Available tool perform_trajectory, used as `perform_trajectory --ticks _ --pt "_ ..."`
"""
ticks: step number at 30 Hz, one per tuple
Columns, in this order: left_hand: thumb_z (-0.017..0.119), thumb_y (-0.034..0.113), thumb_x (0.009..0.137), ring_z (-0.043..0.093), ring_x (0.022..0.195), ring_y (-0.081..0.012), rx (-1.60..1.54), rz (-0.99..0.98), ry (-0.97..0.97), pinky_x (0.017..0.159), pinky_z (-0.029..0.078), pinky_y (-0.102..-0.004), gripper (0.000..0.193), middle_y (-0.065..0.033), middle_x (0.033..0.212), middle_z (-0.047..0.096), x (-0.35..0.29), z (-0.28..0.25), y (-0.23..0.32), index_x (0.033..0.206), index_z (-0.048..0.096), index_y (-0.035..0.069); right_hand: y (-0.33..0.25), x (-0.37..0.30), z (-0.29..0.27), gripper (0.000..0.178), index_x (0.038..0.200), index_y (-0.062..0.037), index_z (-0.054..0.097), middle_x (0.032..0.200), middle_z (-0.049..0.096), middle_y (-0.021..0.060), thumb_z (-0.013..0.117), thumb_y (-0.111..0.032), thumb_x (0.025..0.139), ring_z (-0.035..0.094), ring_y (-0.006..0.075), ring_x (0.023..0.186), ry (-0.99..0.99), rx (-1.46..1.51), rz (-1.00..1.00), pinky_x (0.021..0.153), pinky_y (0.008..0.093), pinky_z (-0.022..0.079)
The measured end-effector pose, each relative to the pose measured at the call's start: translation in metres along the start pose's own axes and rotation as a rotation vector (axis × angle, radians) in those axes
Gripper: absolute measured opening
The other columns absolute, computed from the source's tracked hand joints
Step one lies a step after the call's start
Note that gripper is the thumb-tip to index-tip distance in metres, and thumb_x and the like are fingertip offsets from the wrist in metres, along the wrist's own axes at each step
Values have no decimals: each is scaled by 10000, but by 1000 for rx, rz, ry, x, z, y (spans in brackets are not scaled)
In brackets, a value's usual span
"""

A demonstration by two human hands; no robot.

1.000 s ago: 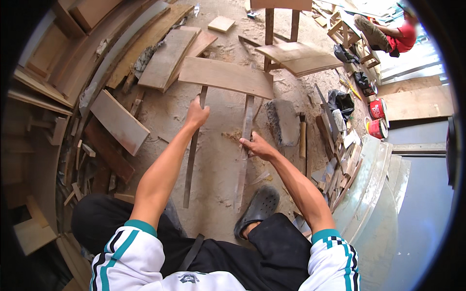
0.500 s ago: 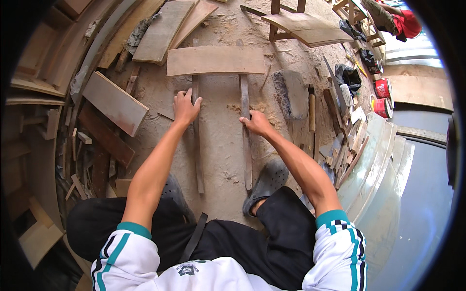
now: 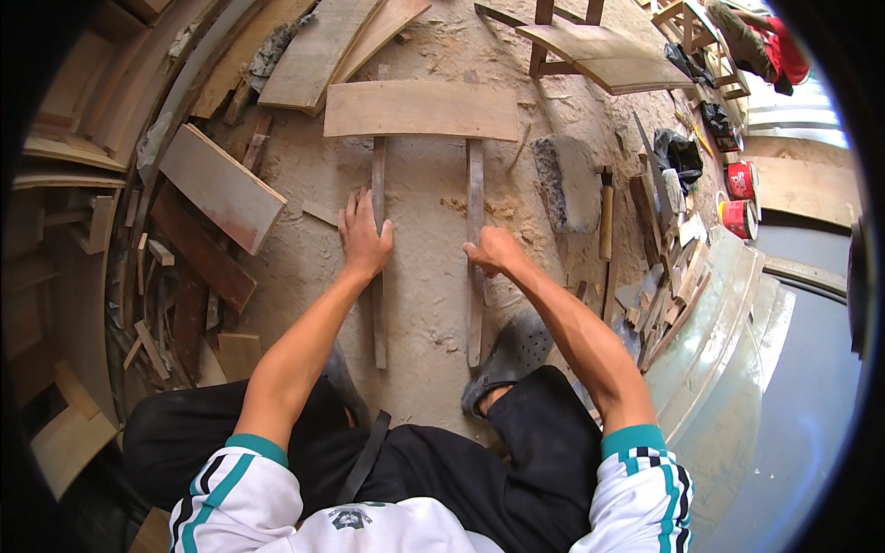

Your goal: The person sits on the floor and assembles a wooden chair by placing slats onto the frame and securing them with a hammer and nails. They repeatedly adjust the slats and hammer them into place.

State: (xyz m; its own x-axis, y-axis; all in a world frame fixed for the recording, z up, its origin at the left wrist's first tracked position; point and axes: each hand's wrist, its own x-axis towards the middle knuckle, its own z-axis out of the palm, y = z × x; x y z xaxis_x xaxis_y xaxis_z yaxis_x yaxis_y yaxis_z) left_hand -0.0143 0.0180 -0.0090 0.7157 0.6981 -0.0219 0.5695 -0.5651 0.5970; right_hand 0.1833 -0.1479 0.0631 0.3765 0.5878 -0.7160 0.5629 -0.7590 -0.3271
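Two narrow wooden strips lie roughly parallel on the dusty floor, pointing away from me. Across their far ends rests a pale, wide board [image 3: 419, 111]. My left hand [image 3: 363, 241] straddles the left strip [image 3: 379, 318], thumb on its right side and fingers on its left. On the right strip [image 3: 475, 318] my right hand [image 3: 498, 252] is closed, its thumb against the strip and its curled fingers partly hidden. Both hands are between the board and the strips' near ends, which lie close to my clogs [image 3: 516, 355].
Loose boards [image 3: 224, 189] and offcuts crowd the left. To the right are a rough stone slab [image 3: 569, 184], a wooden-handled tool [image 3: 606, 214], a scrap pile [image 3: 682, 286] and red cans [image 3: 737, 218]. A wooden stool-like frame [image 3: 604, 57] stands far right; another person [image 3: 774, 46] is beyond.
Both hands have moved nearer to me along the strips. The strips and the board across them keep about the same arrangement, while the view has shifted slightly.
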Motion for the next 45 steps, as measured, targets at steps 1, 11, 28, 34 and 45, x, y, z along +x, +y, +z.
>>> perform_trajectory --ticks 1,11,28,34,45 --pt "554 239 882 174 1464 -371 2 -6 -6 1198 73 -515 710 -189 1555 282 0 0 -1 1483 262 -3 -1 -1 1 498 660 94 660 568 636 192 570 -331 903 689 315 594 11 -2 7 669 416 565" --pt "536 210 888 162 1467 -370 -1 -5 3 1192 70 -528 694 -205 1549 281 0 -1 5 1477 250 -18 3 2 8 585 637 110 646 541 620 194 574 -394 923 687 335 591 63 -6 -19 683 426 562" --pt "592 218 832 122 1473 -397 118 -100 21 1180 74 -562 748 -255 1553 226 -21 -7 3 1465 273 -19 -21 -22 7 543 972 89 658 948 686 286 635 -445 877 671 430 919 -11 -74 127 783 510 531" --pt "644 292 823 84 1484 -375 53 -33 241 1172 67 -569 849 -217 1594 126 32 -10 27 1506 217 25 -30 5 -19 691 1319 48 429 1162 591 271 640 -451 890 589 419 1080 508 74 114 876 493 492" --pt "727 429 782 87 1487 -347 333 69 166 1170 76 -575 922 -191 1593 157 99 0 42 1520 277 108 -26 88 -79 592 1301 -50 484 1296 452 149 686 -379 851 406 322 1268 1060 -232 -474 1064 498 277"
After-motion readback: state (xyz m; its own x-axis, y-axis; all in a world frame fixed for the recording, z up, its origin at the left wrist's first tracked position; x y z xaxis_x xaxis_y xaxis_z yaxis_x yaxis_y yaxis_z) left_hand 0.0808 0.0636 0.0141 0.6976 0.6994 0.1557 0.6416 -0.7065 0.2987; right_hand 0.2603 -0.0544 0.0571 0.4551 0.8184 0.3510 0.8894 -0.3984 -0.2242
